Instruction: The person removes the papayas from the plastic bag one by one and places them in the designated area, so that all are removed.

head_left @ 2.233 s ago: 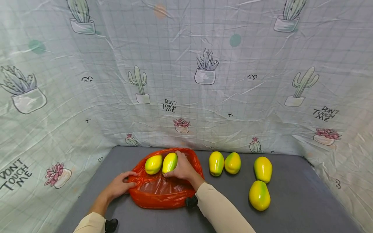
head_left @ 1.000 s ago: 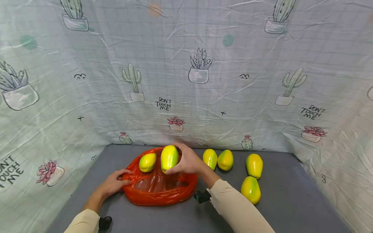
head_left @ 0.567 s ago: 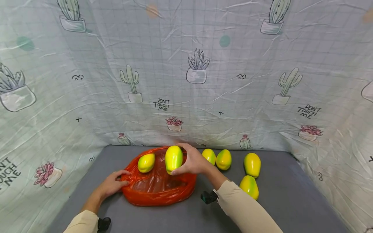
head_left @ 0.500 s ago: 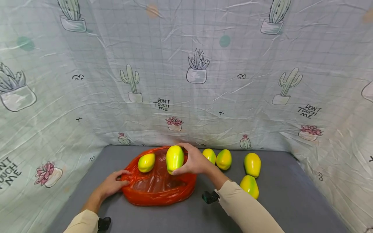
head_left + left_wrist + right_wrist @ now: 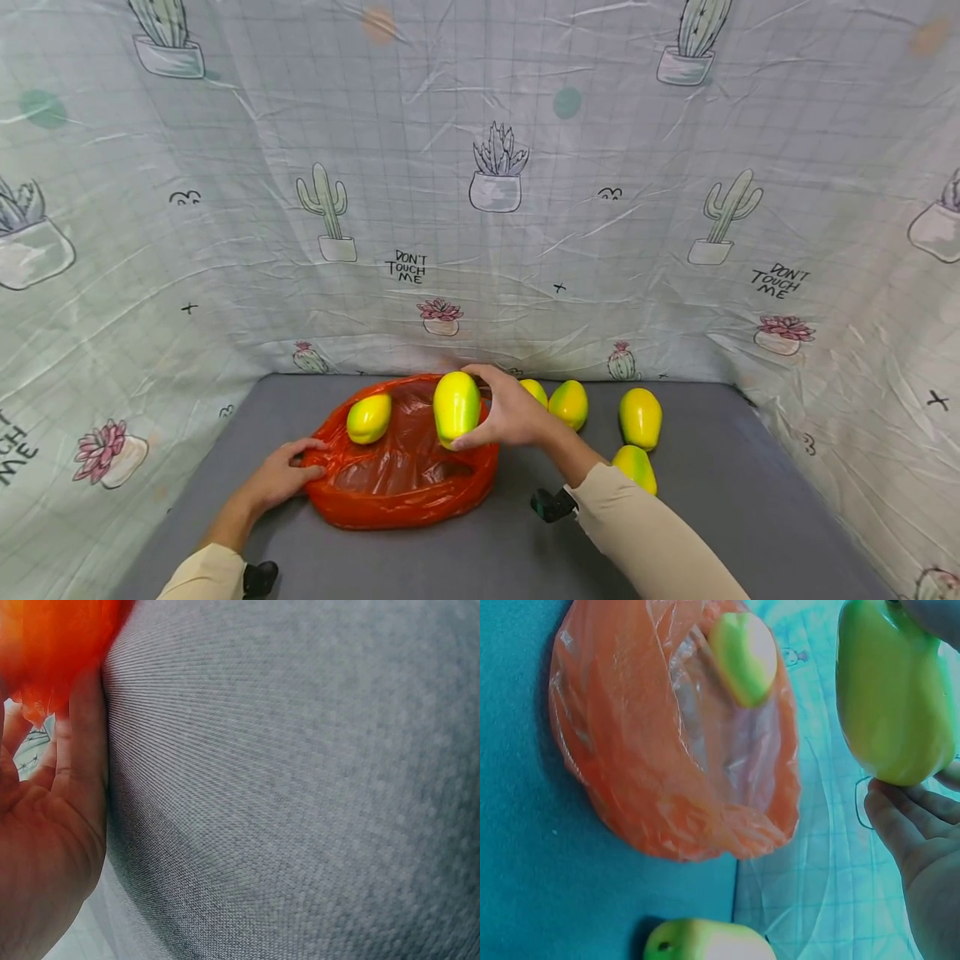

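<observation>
An orange-red plastic bag [image 5: 390, 510] lies with its mouth spread wide on the grey table. My left hand [image 5: 273, 479] holds the bag's left rim between thumb and fingers; in the left wrist view the bag's plastic [image 5: 52, 645] covers the fingertips. Above the right part of the mouth, my right hand [image 5: 513, 414] grips a glossy yellow-green papaya [image 5: 456, 408], thumb at one end and fingers at the other. The right wrist view shows this papaya [image 5: 892, 694] raised off the bag. One more papaya [image 5: 369, 419] rests inside the bag, at the back left.
To the right of the bag several papayas lie on the grey table [image 5: 720, 500]: a back pair [image 5: 568, 405], partly behind the right hand, and two farther right [image 5: 640, 418], one partly behind the sleeve. A cactus-print curtain [image 5: 525, 275] encloses the back and sides.
My right hand has lifted the papaya from inside the bag, beside the other one, and carried it up and right. The left hand stays on the rim. The head view has shifted slightly.
</observation>
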The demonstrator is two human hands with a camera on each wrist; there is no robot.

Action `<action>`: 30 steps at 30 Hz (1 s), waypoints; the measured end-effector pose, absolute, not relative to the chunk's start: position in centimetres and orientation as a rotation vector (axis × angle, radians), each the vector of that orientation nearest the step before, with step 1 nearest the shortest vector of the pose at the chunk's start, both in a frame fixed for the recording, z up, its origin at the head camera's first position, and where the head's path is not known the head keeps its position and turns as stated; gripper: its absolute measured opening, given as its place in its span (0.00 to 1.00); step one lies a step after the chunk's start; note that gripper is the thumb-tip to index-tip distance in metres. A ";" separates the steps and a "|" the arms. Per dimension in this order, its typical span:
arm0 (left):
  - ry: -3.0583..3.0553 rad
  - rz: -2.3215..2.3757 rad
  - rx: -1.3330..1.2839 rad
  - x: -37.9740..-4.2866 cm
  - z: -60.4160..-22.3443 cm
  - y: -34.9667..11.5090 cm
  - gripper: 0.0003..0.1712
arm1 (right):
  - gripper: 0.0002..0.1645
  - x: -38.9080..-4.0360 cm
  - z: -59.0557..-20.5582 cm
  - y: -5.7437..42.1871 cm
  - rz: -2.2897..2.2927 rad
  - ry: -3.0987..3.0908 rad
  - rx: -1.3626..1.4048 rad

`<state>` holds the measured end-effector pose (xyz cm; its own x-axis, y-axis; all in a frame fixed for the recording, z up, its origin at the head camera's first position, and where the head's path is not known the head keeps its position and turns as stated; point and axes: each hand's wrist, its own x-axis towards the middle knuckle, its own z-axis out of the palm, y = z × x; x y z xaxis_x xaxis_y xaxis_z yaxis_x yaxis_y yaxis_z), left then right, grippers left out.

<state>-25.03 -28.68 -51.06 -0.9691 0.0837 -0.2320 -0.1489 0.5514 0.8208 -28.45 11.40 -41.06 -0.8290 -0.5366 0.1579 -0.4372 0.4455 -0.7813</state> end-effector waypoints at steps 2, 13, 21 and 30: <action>2.544 1.376 -0.050 -25.0 -51.0 -28.7 0.27 | 0.61 -28.4 -41.0 11.7 -1.339 2.571 -0.893; 2.563 1.354 -0.083 -25.1 -51.1 -28.7 0.27 | 0.62 -28.0 -40.9 14.1 -1.260 2.633 -0.873; 2.559 1.362 -0.081 -25.1 -51.2 -28.7 0.26 | 0.63 -27.8 -41.0 16.4 -1.262 2.647 -0.851; 2.586 1.349 -0.071 -25.2 -51.4 -28.7 0.25 | 0.60 -27.4 -41.1 18.8 -1.200 2.684 -0.827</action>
